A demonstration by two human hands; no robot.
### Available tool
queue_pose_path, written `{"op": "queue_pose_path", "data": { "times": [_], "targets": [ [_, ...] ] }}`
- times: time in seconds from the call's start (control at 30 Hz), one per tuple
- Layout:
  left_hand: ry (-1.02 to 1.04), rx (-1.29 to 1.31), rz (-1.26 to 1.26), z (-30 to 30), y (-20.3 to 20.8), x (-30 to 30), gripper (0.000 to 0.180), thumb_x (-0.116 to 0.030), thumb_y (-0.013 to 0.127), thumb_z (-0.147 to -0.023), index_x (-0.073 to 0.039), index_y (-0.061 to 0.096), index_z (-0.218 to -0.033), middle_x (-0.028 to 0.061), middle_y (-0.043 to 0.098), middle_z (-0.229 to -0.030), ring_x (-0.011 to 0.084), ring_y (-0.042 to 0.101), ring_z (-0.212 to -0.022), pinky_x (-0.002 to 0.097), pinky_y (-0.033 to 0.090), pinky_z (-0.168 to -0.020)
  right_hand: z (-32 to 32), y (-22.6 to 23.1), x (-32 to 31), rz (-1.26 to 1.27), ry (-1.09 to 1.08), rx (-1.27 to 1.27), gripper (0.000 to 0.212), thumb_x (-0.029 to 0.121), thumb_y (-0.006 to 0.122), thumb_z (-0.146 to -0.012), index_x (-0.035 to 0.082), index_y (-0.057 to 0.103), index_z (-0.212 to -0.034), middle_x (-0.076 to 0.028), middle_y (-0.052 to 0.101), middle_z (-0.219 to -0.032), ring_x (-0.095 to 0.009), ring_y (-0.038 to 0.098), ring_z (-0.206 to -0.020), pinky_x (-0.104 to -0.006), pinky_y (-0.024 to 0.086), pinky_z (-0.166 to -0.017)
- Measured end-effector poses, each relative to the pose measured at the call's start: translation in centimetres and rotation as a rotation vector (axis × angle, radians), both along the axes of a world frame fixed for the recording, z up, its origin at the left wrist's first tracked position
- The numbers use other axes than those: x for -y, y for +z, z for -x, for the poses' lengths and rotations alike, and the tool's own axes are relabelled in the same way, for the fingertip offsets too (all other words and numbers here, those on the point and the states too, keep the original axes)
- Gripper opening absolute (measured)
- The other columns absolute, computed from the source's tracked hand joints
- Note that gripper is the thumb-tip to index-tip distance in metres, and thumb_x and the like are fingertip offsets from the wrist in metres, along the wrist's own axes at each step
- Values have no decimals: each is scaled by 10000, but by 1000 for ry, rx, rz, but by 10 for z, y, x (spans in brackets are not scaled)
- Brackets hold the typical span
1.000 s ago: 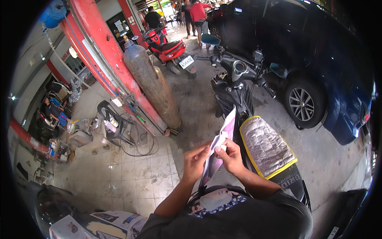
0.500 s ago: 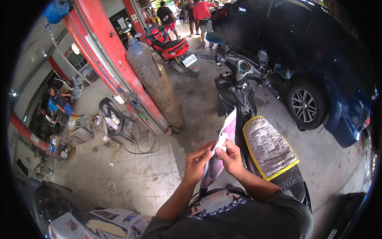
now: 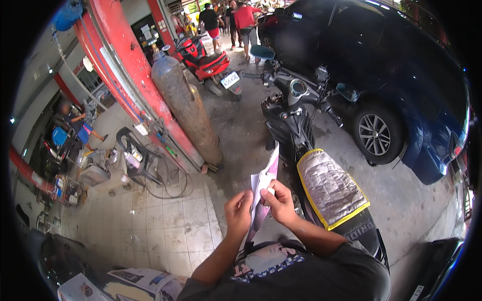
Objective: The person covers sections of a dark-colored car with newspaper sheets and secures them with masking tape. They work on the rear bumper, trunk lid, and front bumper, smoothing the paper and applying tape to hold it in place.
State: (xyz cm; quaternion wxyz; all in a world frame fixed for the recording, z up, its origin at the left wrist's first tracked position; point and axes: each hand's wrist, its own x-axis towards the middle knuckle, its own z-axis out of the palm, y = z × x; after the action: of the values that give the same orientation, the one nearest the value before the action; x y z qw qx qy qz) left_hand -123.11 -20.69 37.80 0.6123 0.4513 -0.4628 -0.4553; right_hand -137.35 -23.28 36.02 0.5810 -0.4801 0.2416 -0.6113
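Note:
Both of my hands hold a thin white and pink sheet of paper (image 3: 265,186) upright in front of my chest. My left hand (image 3: 239,211) pinches its lower left edge. My right hand (image 3: 279,201) grips the right edge with the fingers folded over it. The sheet's pointed top rises toward the black scooter (image 3: 296,113) parked right in front of me. The scooter's seat (image 3: 331,186) wears a silver quilted cover with a yellow rim.
A rusty gas cylinder (image 3: 187,108) leans on a red pillar (image 3: 123,70) to the left, with hoses and a black chair (image 3: 135,155) beside it. A blue car (image 3: 401,85) stands right. A red scooter (image 3: 208,62) and several people stand farther back. Newspapers (image 3: 130,283) lie lower left.
My hands have shifted slightly along the sheet, the right fingers folding further over its edge. The view has tilted a little; nothing else has moved.

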Motion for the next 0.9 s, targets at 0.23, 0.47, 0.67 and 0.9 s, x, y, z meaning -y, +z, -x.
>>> {"op": "queue_pose_path", "data": {
  "times": [0.23, 0.47, 0.67, 0.9],
  "targets": [
    [5, 0, 165, 8, 11, 0, 127, -27, 634, -1020, 49, 681, -1110, -26, 638, -863, 26, 542, -753, 177, 414, -669, 1, 0, 1, -36, 20, 0, 118, 156, 642, -1038, 63, 609, -975, 26, 616, -820, -53, 552, -733, -226, 442, -668],
    [147, 403, 368, 6, 0, 4, 89, -26, 646, -999, 30, 663, -1065, 13, 669, -903, 78, 626, -802, 218, 497, -723, -6, 14, 2, 95, -78, -126, 88, 134, 653, -1026, 52, 640, -1058, 24, 594, -981, -48, 533, -888, -225, 444, -783],
    [388, -201, 102, -84, 1, 81, 177, -183, 521, -1088, -27, 594, -1046, 29, 600, -931, 100, 556, -874, 266, 467, -812, 75, 24, 31, 88, -394, -327, 116, 189, 653, -1031, 73, 652, -1044, 89, 534, -799, -27, 454, -686, -219, 364, -580],
    [826, 146, 214, -237, 16, 42, 239, -254, 485, -1114, -35, 572, -1075, 14, 582, -980, 105, 502, -912, 264, 427, -863, 238, 74, 14, 137, -816, -635, 109, 148, 693, -1006, 41, 671, -1017, 63, 600, -783, -10, 455, -663, -192, 355, -575]
  ]
}}
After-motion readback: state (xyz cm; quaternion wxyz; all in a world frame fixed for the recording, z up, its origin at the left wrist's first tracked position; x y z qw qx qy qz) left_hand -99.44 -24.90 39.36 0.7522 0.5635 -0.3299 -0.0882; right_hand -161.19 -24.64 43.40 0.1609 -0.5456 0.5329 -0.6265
